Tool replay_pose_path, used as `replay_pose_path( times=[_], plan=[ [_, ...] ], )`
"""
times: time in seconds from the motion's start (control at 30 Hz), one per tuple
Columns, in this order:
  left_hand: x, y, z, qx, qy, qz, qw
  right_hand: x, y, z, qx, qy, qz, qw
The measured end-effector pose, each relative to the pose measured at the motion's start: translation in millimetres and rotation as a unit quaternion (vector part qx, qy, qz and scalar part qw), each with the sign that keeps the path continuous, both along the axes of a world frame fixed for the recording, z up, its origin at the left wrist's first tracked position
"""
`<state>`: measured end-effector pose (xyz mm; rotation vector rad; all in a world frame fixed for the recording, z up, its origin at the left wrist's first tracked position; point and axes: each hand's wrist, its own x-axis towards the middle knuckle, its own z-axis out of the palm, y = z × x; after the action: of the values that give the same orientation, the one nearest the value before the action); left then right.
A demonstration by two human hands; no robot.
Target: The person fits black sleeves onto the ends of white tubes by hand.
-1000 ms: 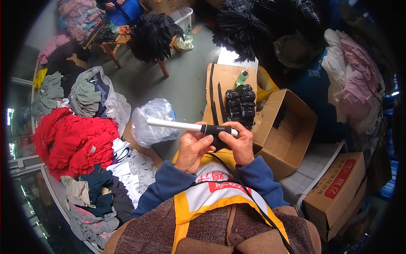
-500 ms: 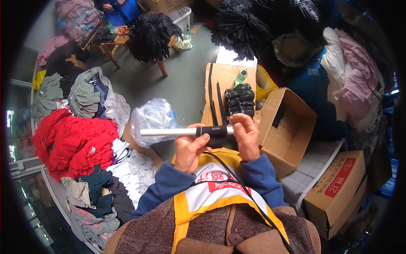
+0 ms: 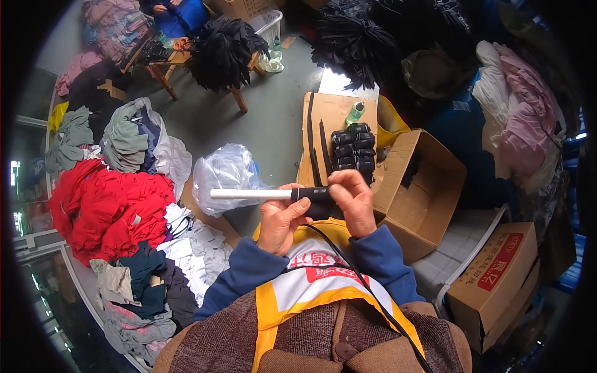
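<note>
Right hand [image 3: 356,204] shifted left, meeting the black cloth [image 3: 319,196].
I saw the left hand [image 3: 278,219] clamped around cloth and white stick [image 3: 249,194]; the right curled, its hold unclear.

cloth heaps [image 3: 112,208] and cartons [image 3: 497,264] show a textile workshop
</note>
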<state>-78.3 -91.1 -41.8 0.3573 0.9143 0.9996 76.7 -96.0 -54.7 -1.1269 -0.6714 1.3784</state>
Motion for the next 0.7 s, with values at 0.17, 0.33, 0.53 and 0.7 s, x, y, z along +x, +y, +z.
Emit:
replay_pose_path(
  times=[0.17,0.33,0.53,0.7],
  plan=[
    [-4,0,-3,0.003,0.001,0.005,1.000,16,0,-15,-0.004,0.037,-0.013,0.999],
    [-2,1,-1,0.004,-0.003,0.002,1.000,4,-3,8,0.051,0.003,0.065,0.997],
    [-8,5,-1,-0.019,-0.018,-0.014,1.000,13,-3,-11,0.066,-0.005,0.083,0.994],
    [-7,7,-5,-0.049,-0.020,-0.008,0.999,15,2,-16,0.047,0.041,-0.004,0.998]
  ],
)
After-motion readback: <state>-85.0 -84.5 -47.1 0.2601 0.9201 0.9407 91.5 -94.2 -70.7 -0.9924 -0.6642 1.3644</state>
